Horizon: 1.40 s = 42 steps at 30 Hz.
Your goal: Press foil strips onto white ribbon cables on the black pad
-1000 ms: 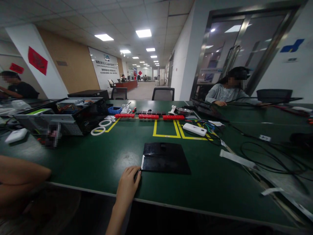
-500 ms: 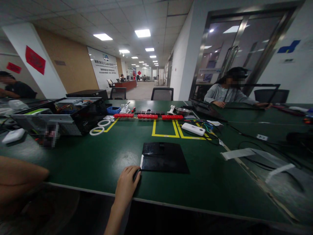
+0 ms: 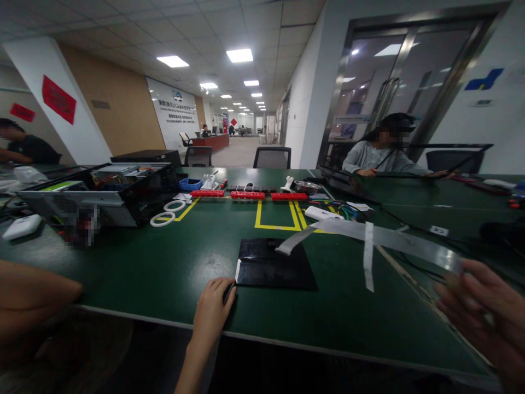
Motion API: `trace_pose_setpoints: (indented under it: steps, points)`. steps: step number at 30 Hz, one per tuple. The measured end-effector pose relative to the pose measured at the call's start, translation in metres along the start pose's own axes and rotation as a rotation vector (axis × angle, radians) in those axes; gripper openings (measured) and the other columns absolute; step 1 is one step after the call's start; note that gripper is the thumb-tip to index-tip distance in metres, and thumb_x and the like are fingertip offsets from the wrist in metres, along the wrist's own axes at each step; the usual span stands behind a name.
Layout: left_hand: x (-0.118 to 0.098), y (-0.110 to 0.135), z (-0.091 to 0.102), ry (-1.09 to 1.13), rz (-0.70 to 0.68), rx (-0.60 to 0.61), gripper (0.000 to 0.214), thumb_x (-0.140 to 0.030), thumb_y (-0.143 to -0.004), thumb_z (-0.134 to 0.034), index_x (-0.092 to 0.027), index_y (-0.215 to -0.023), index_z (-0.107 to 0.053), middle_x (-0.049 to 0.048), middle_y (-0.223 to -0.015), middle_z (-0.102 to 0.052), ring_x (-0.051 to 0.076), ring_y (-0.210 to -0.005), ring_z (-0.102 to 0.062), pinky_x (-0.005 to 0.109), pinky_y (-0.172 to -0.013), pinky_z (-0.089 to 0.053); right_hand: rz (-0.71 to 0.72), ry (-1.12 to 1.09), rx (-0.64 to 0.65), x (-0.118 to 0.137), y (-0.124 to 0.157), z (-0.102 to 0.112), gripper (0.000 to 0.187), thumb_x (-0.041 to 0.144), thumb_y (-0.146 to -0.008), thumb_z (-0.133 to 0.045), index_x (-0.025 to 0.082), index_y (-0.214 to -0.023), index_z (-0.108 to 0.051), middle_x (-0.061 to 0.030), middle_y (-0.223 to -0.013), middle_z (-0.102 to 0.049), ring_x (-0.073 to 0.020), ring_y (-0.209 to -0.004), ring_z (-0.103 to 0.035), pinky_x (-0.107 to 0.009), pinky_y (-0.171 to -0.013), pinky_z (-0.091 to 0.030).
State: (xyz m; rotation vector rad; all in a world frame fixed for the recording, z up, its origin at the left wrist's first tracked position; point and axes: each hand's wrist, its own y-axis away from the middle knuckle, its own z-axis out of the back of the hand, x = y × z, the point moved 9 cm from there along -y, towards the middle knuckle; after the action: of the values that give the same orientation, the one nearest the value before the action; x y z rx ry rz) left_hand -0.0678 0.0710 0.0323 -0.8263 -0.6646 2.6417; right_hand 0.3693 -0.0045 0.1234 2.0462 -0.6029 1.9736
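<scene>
Near the table's front edge, my left hand (image 3: 214, 306) rests with its fingers curled over a small black object (image 3: 228, 294), mostly hidden by the hand. Just beyond those fingers lies a flat, glossy black panel (image 3: 279, 268), with a white strip along its left edge. At the right, my right hand (image 3: 479, 301), blurred by motion, pinches one end of a strip of translucent plastic film (image 3: 394, 241). The film stretches leftward above the table. One whitish tail hangs down from it, and its far end reaches over the black panel.
An open computer case (image 3: 102, 194) stands at the left, beside two white rings (image 3: 163, 219). Red blocks (image 3: 248, 195), a blue tray (image 3: 191, 184) and a white device (image 3: 324, 213) lie farther back. A co-worker (image 3: 385, 148) sits behind cables; another person's bare arm (image 3: 36, 295) shows at left.
My right hand has come into view, holding the plastic film, which has lifted off the table's right side and swung left. My left hand and the black panel have stayed put.
</scene>
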Motion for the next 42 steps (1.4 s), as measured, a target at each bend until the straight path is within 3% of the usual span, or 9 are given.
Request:
trace_pose_setpoints:
  steps: [3,6,10,15,23,27,31,35,42]
  points:
    - [0.001,0.0,0.0,0.001,-0.006,-0.013,0.018,-0.023,-0.086,-0.049,-0.022,-0.097,-0.063,0.0046,-0.094,-0.067,0.023,-0.093,-0.06,0.039,-0.083,-0.048,-0.123,-0.107,0.132,-0.014,-0.001,-0.055,0.042,0.053,-0.056,-0.078,0.029,-0.082,-0.054,0.0042,-0.053,-0.033,-0.0058,-0.042,-0.032,-0.02,-0.037,-0.027]
    - [0.003,0.001,-0.001,0.009,-0.01,-0.018,0.02,-0.019,-0.085,-0.048,-0.022,-0.097,-0.064,0.0054,-0.095,-0.067,0.023,-0.094,-0.06,0.039,-0.082,-0.049,-0.259,-0.078,0.329,-0.05,-0.002,-0.103,0.047,0.05,-0.055,-0.078,0.026,-0.086,-0.052,0.0051,-0.053,-0.034,-0.007,-0.043,-0.032,-0.02,-0.037,-0.028]
    - [0.006,0.0,-0.003,0.05,0.001,0.001,0.025,-0.015,-0.087,-0.042,-0.021,-0.097,-0.063,0.0059,-0.095,-0.067,0.022,-0.093,-0.06,0.038,-0.082,-0.049,-0.413,-0.051,0.536,-0.107,-0.005,-0.138,0.044,0.045,-0.064,-0.074,0.021,-0.094,-0.051,0.0074,-0.053,-0.036,-0.004,-0.042,-0.032,-0.015,-0.038,-0.024]
    - [0.009,0.0,-0.004,0.079,0.005,-0.013,0.026,-0.014,-0.088,-0.04,-0.02,-0.097,-0.063,0.0062,-0.094,-0.068,0.022,-0.092,-0.061,0.038,-0.083,-0.049,-0.42,0.15,0.54,-0.141,-0.015,-0.143,0.048,0.049,-0.067,-0.067,0.019,-0.101,-0.05,0.0077,-0.054,-0.043,-0.0044,-0.037,-0.033,-0.015,-0.032,-0.02]
    - [0.005,-0.004,-0.001,0.055,0.012,-0.031,0.025,-0.017,-0.088,-0.041,-0.02,-0.099,-0.064,0.0067,-0.095,-0.068,0.022,-0.092,-0.062,0.038,-0.081,-0.05,-0.265,0.436,0.513,-0.132,-0.015,-0.153,0.049,0.051,-0.068,-0.063,0.018,-0.103,-0.052,0.0054,-0.058,-0.049,-0.0062,-0.04,-0.039,-0.016,-0.032,-0.026]
    - [-0.011,-0.009,-0.004,-0.02,-0.074,-0.018,0.028,-0.017,-0.089,-0.04,-0.021,-0.107,-0.062,0.0074,-0.103,-0.067,0.022,-0.098,-0.061,0.042,-0.089,-0.047,-0.209,0.512,0.479,-0.129,-0.018,-0.157,0.041,0.049,-0.072,-0.058,0.018,-0.099,-0.054,0.0042,-0.059,-0.05,-0.0076,-0.042,-0.042,-0.017,-0.034,-0.03]
    - [-0.046,-0.017,-0.021,-0.116,-0.245,0.088,0.031,-0.023,-0.091,-0.043,-0.02,-0.12,-0.055,0.0068,-0.118,-0.063,0.024,-0.113,-0.054,0.05,-0.102,-0.034,-0.15,0.545,0.472,-0.129,-0.023,-0.159,0.035,0.047,-0.074,-0.054,0.018,-0.094,-0.057,0.0049,-0.054,-0.046,-0.0087,-0.041,-0.041,-0.019,-0.035,-0.031]
    - [-0.079,-0.022,-0.045,-0.183,-0.372,0.232,0.043,-0.035,-0.091,-0.044,-0.021,-0.132,-0.044,0.0083,-0.133,-0.052,0.027,-0.127,-0.041,0.056,-0.106,-0.024,-0.111,0.581,0.474,-0.13,-0.025,-0.159,0.033,0.045,-0.075,-0.053,0.016,-0.092,-0.058,0.0045,-0.054,-0.047,-0.009,-0.041,-0.042,-0.019,-0.035,-0.032]
    - [-0.086,-0.02,-0.075,-0.226,-0.396,0.368,0.057,-0.051,-0.091,-0.035,-0.019,-0.139,-0.033,0.0142,-0.141,-0.041,0.032,-0.132,-0.031,0.067,-0.102,-0.015,-0.057,0.605,0.479,-0.135,-0.031,-0.16,0.031,0.041,-0.078,-0.05,0.015,-0.092,-0.059,0.0046,-0.052,-0.046,-0.0084,-0.039,-0.041,-0.019,-0.034,-0.03]
